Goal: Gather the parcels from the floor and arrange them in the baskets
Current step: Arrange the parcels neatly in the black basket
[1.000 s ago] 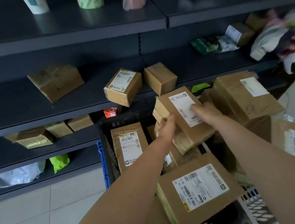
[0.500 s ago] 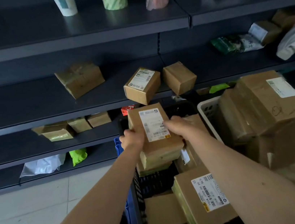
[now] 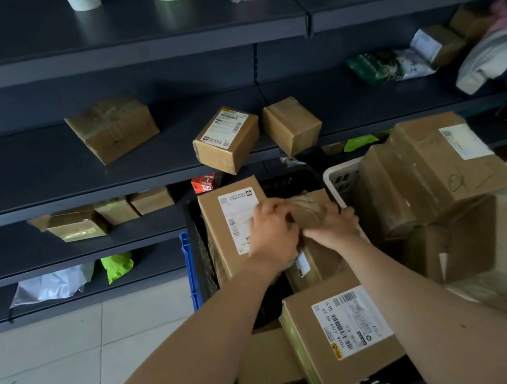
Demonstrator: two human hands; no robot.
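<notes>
Your black basket (image 3: pixel 194 232) holds a labelled parcel (image 3: pixel 231 227) standing at its far left and another labelled box (image 3: pixel 341 339) at its near end. Your left hand (image 3: pixel 272 231) and right hand (image 3: pixel 332 229) both clasp a small taped parcel (image 3: pixel 308 211) above the basket's middle. The white basket (image 3: pixel 338 176) on the right is mostly hidden under stacked boxes (image 3: pixel 438 172); what lies beneath your hands is hard to make out.

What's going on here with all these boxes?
A person is packing parcels into a black basket beside some shelves. Both hands, left and right, grip a small taped parcel over the basket, next to a labelled box standing in it. A white basket to the right is piled with bigger boxes.
</notes>
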